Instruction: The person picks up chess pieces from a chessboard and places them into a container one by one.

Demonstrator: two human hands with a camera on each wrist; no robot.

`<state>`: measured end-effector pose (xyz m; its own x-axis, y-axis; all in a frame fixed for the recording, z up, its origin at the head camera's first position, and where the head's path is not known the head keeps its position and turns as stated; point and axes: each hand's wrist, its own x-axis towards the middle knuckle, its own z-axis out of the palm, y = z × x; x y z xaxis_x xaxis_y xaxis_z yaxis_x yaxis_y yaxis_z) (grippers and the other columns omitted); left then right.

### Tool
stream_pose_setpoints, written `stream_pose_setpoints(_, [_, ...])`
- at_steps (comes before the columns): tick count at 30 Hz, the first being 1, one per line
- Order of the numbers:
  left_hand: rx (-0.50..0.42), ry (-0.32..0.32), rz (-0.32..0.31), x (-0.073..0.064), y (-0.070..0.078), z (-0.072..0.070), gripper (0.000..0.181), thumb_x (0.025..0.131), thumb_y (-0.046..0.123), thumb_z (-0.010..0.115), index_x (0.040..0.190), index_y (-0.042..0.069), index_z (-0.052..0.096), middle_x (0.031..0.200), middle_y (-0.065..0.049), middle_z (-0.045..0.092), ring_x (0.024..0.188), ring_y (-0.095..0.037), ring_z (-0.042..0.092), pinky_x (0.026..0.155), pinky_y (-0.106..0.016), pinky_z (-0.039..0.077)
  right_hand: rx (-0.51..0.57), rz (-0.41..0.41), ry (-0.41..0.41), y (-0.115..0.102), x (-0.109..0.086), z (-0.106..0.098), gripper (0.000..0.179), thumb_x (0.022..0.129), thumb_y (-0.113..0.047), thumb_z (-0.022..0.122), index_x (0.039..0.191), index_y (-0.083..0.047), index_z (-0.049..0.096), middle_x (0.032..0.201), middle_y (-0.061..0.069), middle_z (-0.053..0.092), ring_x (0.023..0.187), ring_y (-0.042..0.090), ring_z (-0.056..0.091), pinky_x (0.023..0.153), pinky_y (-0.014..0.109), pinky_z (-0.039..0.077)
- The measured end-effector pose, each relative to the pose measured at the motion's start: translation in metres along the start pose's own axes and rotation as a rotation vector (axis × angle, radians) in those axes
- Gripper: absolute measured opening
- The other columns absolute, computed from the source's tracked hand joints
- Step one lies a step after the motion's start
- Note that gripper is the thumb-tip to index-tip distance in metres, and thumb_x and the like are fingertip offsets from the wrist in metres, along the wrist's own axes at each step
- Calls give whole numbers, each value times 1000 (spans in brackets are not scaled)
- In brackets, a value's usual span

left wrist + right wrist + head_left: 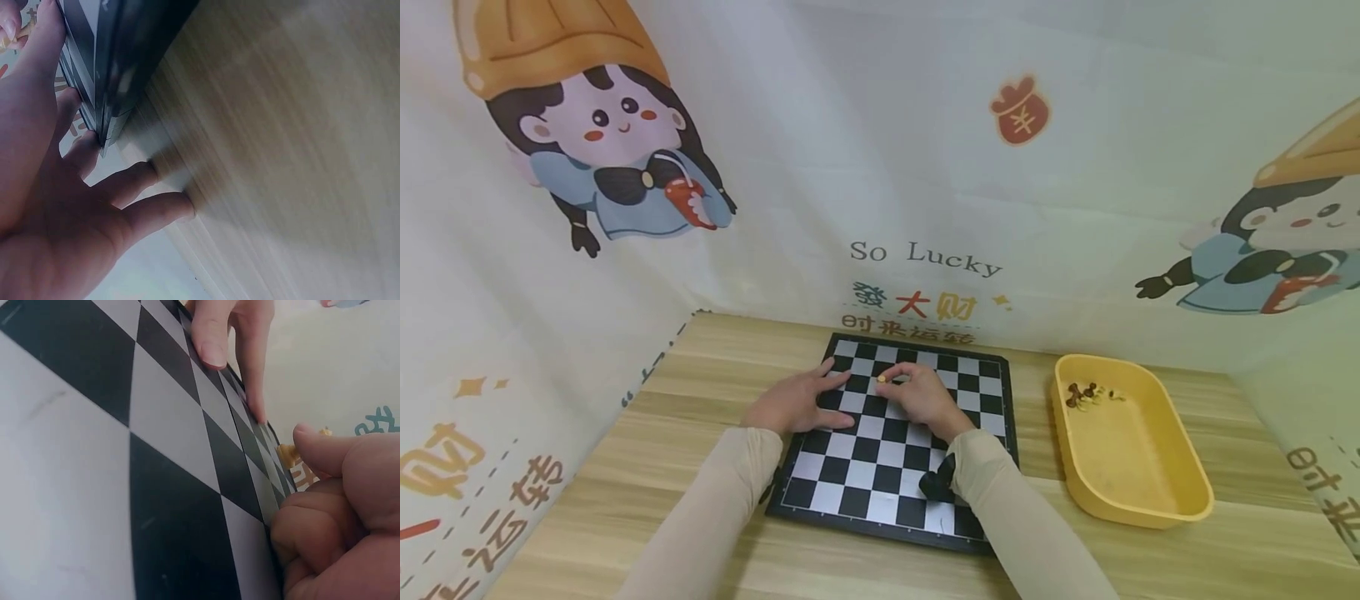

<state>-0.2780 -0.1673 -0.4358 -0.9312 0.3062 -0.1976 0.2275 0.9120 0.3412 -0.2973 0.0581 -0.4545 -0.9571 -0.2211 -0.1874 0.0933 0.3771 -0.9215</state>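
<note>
A black-and-white chessboard (861, 475) lies on the wooden table. My right hand (928, 402) pinches a small pale yellow chess piece (287, 455) between thumb and forefinger, close over the far half of the board; its other fingers are curled under in the right wrist view. My left hand (793, 403) rests at the board's left edge with fingers spread. Its thumb reaches over the squares, while in the left wrist view two fingers (156, 209) extend onto the table beside the board's rim.
To the right of the board stands a yellow tray (1180, 450) with several dark and pale chess pieces (1082, 396) at its far end. A printed cloth (1075, 208) hangs behind the table. Something black (936, 483) sits at my right wrist, over the board.
</note>
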Motion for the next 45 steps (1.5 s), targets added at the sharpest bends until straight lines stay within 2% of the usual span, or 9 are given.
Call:
stream_pose_setpoints(6, [0, -3, -2, 0, 1, 0, 88, 84, 62, 74, 158, 32, 38, 172, -7, 22, 152, -42, 34, 120, -57, 38, -6, -21, -17, -3, -6, -1, 15, 94, -24, 74, 105, -13, 73, 47, -8, 40, 40, 10, 34, 41, 24, 28])
stream_pose_setpoints(12, [-5, 0, -1, -1, 2, -1, 87, 85, 61, 74, 158, 31, 39, 172, -7, 23, 152, -42, 35, 120, -57, 38, -77, -25, 3, -6, -8, -5, 17, 93, -29, 74, 106, -17, 73, 48, -8, 41, 42, 10, 35, 42, 25, 30])
stream_pose_setpoints(17, [-11, 1, -12, -1, 0, -1, 87, 84, 62, 74, 158, 32, 38, 172, -6, 22, 152, -42, 34, 120, -57, 38, -96, -66, 13, -10, -12, -14, 17, 93, -27, 75, 105, -15, 73, 53, -7, 45, 48, 11, 36, 48, 25, 31])
stream_pose_setpoints(23, [-17, -6, -34, -1, 0, 1, 89, 83, 63, 74, 158, 35, 37, 173, -4, 20, 154, -41, 32, 122, -57, 36, -90, -52, 13, -9, -15, -27, 19, 95, -26, 73, 108, -13, 71, 53, -8, 39, 45, 11, 33, 45, 25, 29])
stream_pose_setpoints(25, [-14, -6, -35, 0, 0, 1, 89, 83, 63, 74, 158, 35, 36, 173, -4, 19, 154, -41, 31, 122, -57, 36, -96, -48, 19, -8, -16, -31, 18, 96, -26, 72, 108, -13, 71, 56, -7, 42, 48, 12, 33, 47, 26, 29])
stream_pose_setpoints(29, [-11, -1, -28, 1, 1, 2, 89, 83, 63, 75, 158, 35, 36, 173, -4, 20, 154, -42, 32, 122, -57, 36, -110, -57, 43, -9, -19, -40, 16, 96, -24, 71, 106, -12, 70, 74, -8, 59, 62, 12, 43, 57, 25, 36])
stream_pose_setpoints(36, [-24, 1, -24, 0, 0, 2, 89, 83, 61, 76, 158, 34, 37, 173, -4, 19, 154, -42, 30, 123, -57, 35, -125, -107, 56, -9, -24, -51, 15, 97, -21, 70, 106, -9, 69, 74, -5, 56, 62, 14, 39, 55, 27, 32])
stream_pose_setpoints(42, [-33, 5, -21, -1, -1, 2, 89, 83, 60, 76, 158, 33, 37, 173, -4, 19, 155, -41, 29, 123, -57, 34, -176, -121, 73, -8, -29, -59, 16, 96, -24, 70, 104, -10, 69, 103, 4, 74, 81, 15, 54, 67, 28, 41])
stream_pose_setpoints(45, [-29, 8, -20, -1, 0, 3, 89, 83, 60, 76, 158, 33, 37, 172, -4, 19, 155, -41, 29, 123, -57, 34, -195, -111, 77, -7, -34, -64, 17, 97, -25, 70, 105, -11, 68, 91, 3, 71, 75, 15, 53, 63, 28, 41])
